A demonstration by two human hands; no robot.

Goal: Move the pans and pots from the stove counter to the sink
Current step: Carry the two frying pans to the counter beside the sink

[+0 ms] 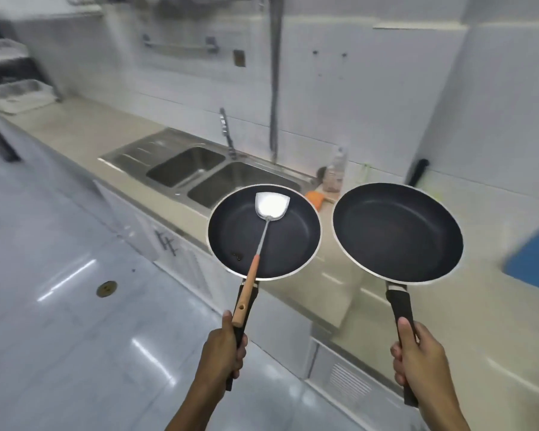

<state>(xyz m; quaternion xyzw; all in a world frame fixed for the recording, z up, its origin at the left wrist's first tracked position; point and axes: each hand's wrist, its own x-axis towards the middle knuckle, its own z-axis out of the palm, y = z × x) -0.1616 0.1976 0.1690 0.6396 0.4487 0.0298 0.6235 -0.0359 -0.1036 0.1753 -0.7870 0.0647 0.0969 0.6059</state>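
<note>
**Near the sink: two pans carried**

Near the counter edge, the left hand (221, 353) gripped the left pan (263, 231), a spatula (263, 225) lying loose inside; the right hand (417, 359) gripped the right pan (397, 233). Keeping the left pan level would likely stop the spatula sliding before the sink (156, 150) beyond.

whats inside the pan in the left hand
A metal spatula lies in the left pan, blade down, beside a small dark speck. The pan floor under the blade is hidden.

Two frying pans (264, 231) (398, 233), one spatula (263, 231), one double-basin sink (206, 172), one bottle (335, 172), two hands (223, 353) (417, 356).
</note>
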